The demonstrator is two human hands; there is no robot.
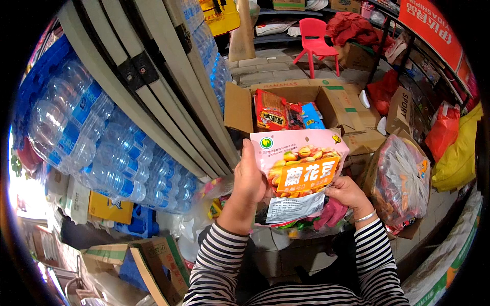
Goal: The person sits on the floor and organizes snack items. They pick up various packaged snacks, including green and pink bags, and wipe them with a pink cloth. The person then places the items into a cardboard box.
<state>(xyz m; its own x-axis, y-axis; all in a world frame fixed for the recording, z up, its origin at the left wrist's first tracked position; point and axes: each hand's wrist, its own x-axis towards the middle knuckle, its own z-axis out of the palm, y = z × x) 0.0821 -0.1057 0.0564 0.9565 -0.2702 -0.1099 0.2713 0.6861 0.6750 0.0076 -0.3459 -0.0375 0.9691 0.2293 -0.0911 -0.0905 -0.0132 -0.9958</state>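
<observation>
A pink snack pouch [302,172] with a picture of roasted beans and an orange band with writing is held up in front of me. My left hand [247,183] grips its left edge, thumb up. My right hand [346,195], with a silver bangle at the wrist, pinches its lower right side. Behind the pouch stands an opened cardboard box [239,109] that holds a red snack packet [271,111] and a blue packet [312,116]. Below the pouch, partly hidden by it, lie a dark pink cloth-like item [331,215] and other packets in clear plastic.
Shrink-wrapped water bottles [126,157] are stacked at the left beside folded metal door panels [153,76]. A box [373,183] with a clear bag of packets [402,179] stands at the right. Farther back is a pink plastic chair [314,40]; a cut cardboard box [157,267] lies lower left.
</observation>
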